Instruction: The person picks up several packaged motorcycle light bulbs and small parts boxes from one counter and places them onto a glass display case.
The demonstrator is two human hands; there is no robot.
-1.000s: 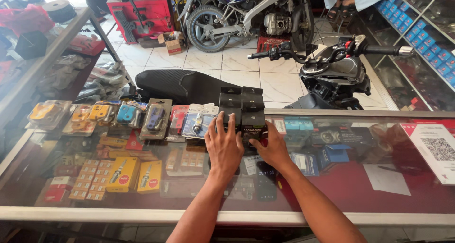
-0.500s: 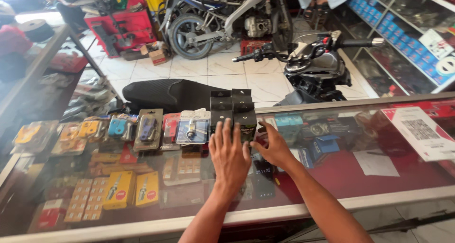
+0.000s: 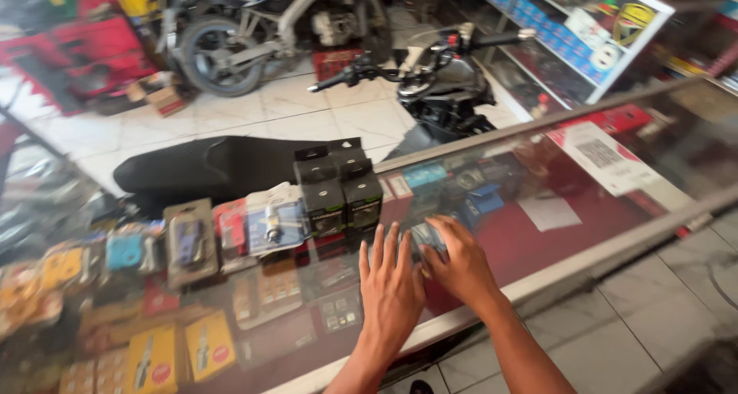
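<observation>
My left hand (image 3: pixel 390 282) lies flat on the glass counter top (image 3: pixel 584 263), fingers spread, holding nothing. My right hand (image 3: pixel 457 262) rests beside it with its fingers curled down onto the glass, also holding nothing. Just beyond the fingertips stand two stacks of small black boxes (image 3: pixel 338 190) at the counter's far edge. To their left lies a white blister pack (image 3: pixel 274 219) with a small metal part.
A row of coloured blister packs (image 3: pixel 131 248) runs along the far left of the counter. Yellow boxes (image 3: pixel 209 346) and other packets show under the glass. A white sheet with a square code (image 3: pixel 602 157) lies right. Beyond are a black seat (image 3: pixel 215 163) and motorbikes (image 3: pixel 430 75).
Both hands have drawn back from the black boxes toward the counter's near edge. The view has swung and tilted, so the counter now runs diagonally.
</observation>
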